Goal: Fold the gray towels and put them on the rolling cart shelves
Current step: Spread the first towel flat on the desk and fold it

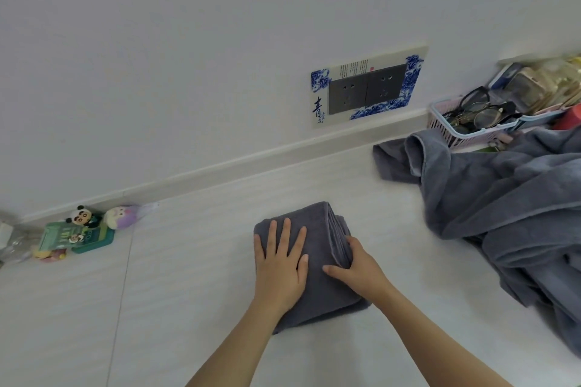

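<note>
Folding is nearly done: the left hand (280, 264) presses flat on the folded towel (317, 286) on the tabletop (188, 292), and the right hand (355, 267) grips its layered edge. Next comes lifting it whole for the unseen cart; unfolded towels (503, 198) wait right of the hands.

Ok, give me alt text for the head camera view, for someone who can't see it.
Two bare hands work a folded gray towel on a white table: the left hand lies flat on top, the right hand grips its layered edge. A heap of unfolded gray towels lies to the right, below a pink basket of eyeglasses.
</note>
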`<action>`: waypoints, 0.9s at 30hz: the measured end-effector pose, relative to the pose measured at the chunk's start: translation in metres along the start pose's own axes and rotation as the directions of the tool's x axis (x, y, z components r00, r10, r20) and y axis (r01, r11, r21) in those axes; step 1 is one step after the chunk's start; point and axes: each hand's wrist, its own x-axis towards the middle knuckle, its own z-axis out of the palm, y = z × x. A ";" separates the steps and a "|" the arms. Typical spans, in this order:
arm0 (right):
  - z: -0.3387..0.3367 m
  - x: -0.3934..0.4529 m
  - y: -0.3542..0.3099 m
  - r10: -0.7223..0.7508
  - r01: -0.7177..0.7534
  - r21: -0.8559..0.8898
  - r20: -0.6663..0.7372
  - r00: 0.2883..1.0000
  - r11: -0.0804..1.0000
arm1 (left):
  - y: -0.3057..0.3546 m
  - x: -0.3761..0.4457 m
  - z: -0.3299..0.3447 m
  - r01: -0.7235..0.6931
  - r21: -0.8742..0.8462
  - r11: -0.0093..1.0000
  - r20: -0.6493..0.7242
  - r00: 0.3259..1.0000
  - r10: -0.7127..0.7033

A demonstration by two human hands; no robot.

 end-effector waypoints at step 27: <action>0.028 0.027 0.032 -0.314 0.238 -0.484 -0.080 0.946 0.842 | 0.002 0.006 0.013 -0.022 -0.040 0.999 0.015 1.000 0.023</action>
